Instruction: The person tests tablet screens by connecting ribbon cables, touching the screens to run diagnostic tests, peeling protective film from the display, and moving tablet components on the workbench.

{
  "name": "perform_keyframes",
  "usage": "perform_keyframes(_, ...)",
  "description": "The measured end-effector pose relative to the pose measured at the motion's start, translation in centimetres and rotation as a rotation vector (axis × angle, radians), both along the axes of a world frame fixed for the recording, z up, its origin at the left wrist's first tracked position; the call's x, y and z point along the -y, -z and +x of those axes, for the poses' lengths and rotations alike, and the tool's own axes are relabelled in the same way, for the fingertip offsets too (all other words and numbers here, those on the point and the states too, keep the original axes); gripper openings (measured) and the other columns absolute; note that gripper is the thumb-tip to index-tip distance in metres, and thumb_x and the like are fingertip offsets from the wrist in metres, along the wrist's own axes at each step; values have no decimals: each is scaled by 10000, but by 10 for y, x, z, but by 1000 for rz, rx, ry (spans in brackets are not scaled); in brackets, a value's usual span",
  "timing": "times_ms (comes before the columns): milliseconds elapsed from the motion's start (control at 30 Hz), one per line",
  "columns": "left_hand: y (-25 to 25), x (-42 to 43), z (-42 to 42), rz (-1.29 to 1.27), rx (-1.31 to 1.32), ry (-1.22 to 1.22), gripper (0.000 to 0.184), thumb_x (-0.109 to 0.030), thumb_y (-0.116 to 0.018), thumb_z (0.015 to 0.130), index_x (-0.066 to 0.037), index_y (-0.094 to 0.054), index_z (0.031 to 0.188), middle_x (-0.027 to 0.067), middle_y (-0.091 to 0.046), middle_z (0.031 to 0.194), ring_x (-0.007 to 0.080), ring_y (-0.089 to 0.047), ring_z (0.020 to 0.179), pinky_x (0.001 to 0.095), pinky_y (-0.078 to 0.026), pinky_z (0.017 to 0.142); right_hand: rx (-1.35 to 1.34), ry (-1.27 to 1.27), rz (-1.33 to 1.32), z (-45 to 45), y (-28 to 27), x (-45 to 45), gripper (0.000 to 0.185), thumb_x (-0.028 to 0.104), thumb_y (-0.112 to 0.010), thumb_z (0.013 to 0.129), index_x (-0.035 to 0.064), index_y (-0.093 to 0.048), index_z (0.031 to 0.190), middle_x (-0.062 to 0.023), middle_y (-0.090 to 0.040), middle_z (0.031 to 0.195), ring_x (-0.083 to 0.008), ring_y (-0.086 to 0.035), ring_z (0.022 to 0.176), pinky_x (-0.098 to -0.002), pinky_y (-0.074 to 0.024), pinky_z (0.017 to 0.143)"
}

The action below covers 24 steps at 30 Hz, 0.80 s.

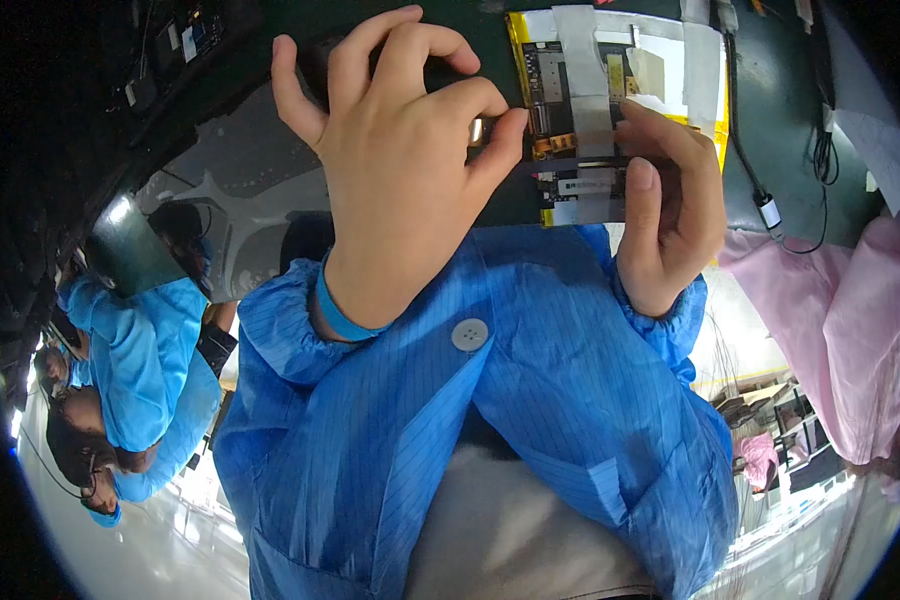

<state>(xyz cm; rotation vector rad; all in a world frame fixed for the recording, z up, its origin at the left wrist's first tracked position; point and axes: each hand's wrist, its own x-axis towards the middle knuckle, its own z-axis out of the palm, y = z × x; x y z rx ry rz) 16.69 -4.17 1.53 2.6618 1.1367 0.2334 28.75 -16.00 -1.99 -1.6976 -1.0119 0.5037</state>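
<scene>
An opened tablet-like device (545, 90) lies at the top, with a circuit board, yellow edging and grey tape strips (582, 60) across it. My left hand (395, 165) is beside its left edge, back upward. Its thumb and index fingertips are pinched together, and the other fingers are spread. Whatever is in the pinch is too small to make out; a gold-coloured glint shows behind the index finger. My right hand (675, 205) curls over the device's lower right part. A thin dark strip (580, 163) runs left from between its fingers, over the board; its kind is unclear.
A dark green work surface (770, 100) bears a black cable (740, 130) with a silver plug (768, 211). A clear plastic sheet (260, 190) lies at left. One person in blue (150, 360) sits at left; a pink sleeve (820, 320) is at right.
</scene>
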Motion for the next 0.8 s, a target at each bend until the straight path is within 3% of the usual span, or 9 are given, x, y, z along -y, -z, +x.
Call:
perform_keyframes(667,-5,0,8,-39,-23,-7,155,-170,-711,659,-101,-595,581,9,-520,812,244,-470,1049,572,-112,1035,142,-65,-74,0,-6,0,230,-22,-639,707,32,-670,929,-123,-584,920,-235,-593,791,-293,-474,677)
perform_keyframes(800,-11,0,10,-68,-39,-7,145,-170,-712,663,-100,-608,592,10,-530,813,244,-479,1044,573,-117,1033,322,-168,-51,3,-4,-2,281,42,-677,678,102,-692,952,-95,-576,981,-215,-556,779,-298,-456,681)
